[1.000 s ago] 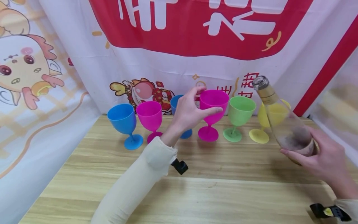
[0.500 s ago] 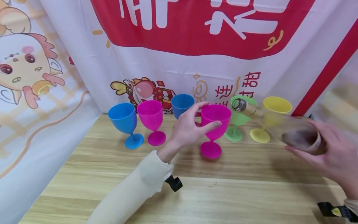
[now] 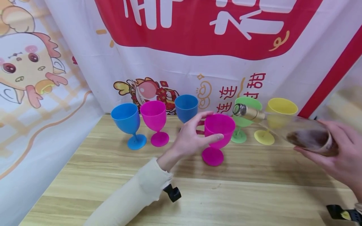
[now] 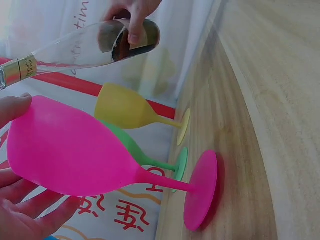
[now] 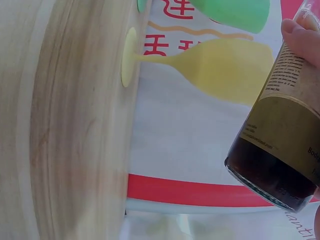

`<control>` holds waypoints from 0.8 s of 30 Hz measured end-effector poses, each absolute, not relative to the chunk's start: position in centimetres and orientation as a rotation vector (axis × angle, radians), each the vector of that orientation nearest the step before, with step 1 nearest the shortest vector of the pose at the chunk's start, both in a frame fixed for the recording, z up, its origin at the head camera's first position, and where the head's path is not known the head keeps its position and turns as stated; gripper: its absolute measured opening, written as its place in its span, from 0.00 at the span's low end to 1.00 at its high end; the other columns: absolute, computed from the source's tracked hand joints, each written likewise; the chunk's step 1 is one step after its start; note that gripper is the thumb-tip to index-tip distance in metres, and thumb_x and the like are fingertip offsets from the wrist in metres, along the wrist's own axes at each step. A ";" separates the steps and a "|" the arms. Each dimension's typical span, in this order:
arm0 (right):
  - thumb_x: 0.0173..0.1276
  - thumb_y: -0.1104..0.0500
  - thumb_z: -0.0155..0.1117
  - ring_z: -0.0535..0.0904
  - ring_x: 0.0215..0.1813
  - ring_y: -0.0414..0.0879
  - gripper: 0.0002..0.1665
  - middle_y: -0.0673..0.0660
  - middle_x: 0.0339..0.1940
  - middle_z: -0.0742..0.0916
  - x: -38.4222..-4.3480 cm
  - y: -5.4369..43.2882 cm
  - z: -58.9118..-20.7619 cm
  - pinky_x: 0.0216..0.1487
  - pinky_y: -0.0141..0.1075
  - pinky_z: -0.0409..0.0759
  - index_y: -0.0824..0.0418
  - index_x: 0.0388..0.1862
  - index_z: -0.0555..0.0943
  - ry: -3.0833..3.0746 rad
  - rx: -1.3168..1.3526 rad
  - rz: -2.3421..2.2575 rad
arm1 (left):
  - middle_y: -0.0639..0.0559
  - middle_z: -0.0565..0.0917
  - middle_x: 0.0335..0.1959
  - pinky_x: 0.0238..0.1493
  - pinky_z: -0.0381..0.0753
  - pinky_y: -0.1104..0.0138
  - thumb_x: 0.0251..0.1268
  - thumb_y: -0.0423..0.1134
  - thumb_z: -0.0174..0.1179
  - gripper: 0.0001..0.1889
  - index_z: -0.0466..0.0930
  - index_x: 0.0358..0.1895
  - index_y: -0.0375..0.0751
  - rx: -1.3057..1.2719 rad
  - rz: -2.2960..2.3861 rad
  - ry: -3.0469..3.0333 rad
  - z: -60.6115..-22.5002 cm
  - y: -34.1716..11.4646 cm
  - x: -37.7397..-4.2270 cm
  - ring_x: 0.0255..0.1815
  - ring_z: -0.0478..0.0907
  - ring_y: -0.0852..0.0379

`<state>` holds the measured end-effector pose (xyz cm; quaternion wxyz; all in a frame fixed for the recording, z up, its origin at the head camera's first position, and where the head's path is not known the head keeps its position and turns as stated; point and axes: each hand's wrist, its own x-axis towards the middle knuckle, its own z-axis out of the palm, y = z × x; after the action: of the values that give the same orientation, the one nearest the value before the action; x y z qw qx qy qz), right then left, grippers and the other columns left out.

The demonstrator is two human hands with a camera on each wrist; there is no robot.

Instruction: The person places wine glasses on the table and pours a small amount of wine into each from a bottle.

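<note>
My left hand [image 3: 193, 135] grips the bowl of a pink plastic goblet [image 3: 219, 130], thumb on the near side and fingers behind. In the left wrist view, the foot of this pink goblet [image 4: 201, 192] is right at the table surface, slightly tilted. A clear glass wine bottle [image 3: 308, 138] lies in my right hand [image 3: 340, 153], held around its lower end. It is tipped almost level, dark liquid gathered toward its base. Its open mouth [image 3: 239, 110] points left, just up and right of the pink goblet's rim. The right wrist view shows the bottle's labelled lower part [image 5: 280, 145].
Along the back stand a blue goblet [image 3: 126, 119], another pink goblet [image 3: 154, 116], a second blue goblet [image 3: 186, 108], a green goblet [image 3: 249, 102] and a yellow goblet [image 3: 282, 105]. Behind them hangs a printed cloth [image 3: 169, 69]. Wooden tabletop [image 3: 226, 201] lies in front.
My left hand has drawn the pink goblet out of the row toward me. My right hand has tipped the bottle from a steep slant to nearly level, its mouth swinging left and down.
</note>
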<state>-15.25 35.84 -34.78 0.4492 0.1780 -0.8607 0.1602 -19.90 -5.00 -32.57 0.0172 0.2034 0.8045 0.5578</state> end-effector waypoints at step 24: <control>0.71 0.17 0.47 0.71 0.55 0.76 0.62 0.82 0.60 0.78 -15.4 37.3 -33.9 0.80 0.21 0.51 0.73 0.70 0.76 -2.070 0.569 0.267 | 0.61 0.74 0.73 0.55 0.88 0.62 0.65 0.56 0.73 0.41 0.66 0.80 0.60 0.643 1.700 2.515 -33.3 -4.6 -19.2 0.69 0.75 0.55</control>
<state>-15.36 37.33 -33.89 0.4699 0.2322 -0.8447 0.1089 -19.16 -4.63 -33.27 0.0196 0.2072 0.8104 0.5477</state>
